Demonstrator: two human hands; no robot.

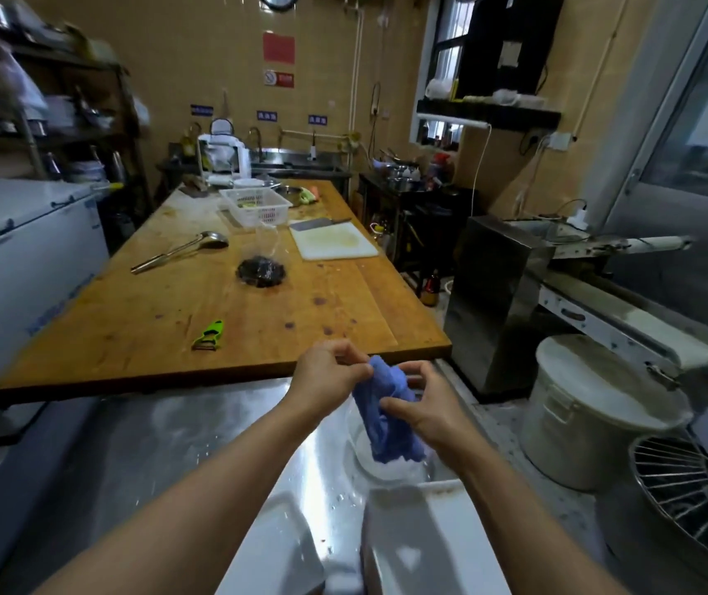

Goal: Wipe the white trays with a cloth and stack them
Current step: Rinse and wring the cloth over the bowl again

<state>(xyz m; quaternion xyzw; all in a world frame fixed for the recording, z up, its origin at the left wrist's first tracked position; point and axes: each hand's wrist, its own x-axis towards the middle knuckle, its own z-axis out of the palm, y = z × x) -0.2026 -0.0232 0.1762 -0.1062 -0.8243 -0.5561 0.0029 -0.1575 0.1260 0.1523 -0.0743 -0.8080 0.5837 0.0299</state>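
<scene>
Here both hands, left (pixel 326 375) and right (pixel 423 407), pinch one blue cloth (pixel 386 416) above two white trays (pixel 275 547).

the peeler (pixel 208 335) lies on the wooden table (pixel 129 328), near its front edge; behind it a ladle (pixel 180 251), to the right a cutting board (pixel 333 241), a basket (pixel 255 207) farther back

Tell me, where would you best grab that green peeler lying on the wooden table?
Take the green peeler by its long green handle, coming from above. It lies flat on the wooden table with bare wood all round, and the metal blade end points toward the near edge, so keep fingers off that.
</scene>
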